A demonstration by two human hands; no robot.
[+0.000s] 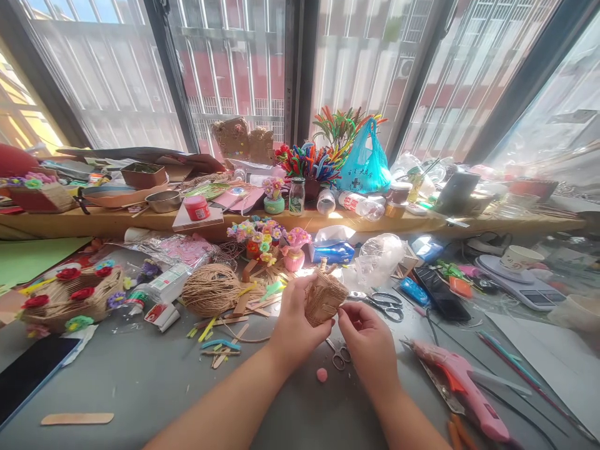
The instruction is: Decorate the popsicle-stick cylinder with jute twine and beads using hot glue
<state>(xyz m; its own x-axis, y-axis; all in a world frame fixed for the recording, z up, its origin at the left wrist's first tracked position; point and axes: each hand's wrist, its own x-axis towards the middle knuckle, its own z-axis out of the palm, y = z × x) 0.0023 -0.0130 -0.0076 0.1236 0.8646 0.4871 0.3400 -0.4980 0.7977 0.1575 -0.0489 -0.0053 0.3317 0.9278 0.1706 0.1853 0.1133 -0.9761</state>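
Note:
My left hand [294,322] is wrapped round a small brown twine-covered craft piece [324,299], held tilted above the table. My right hand [366,340] is closed in a pinch at the piece's lower right edge; whatever lies between its fingertips is too small to make out. A strand of twine [253,339] runs over the table towards my left hand, near a large twine ball [210,290]. Below the hands lie small scissors [339,356] and a pink pompom [321,375]. Larger black-handled scissors [387,305] rest behind my right hand.
A pink glue gun [464,387] lies at the right, beside its cord. Wooden sticks [229,347] are scattered at the left, with a phone [32,375] and a flowered basket [75,290]. Behind stand a pink flower vase [294,256] and a blue tissue pack [332,251].

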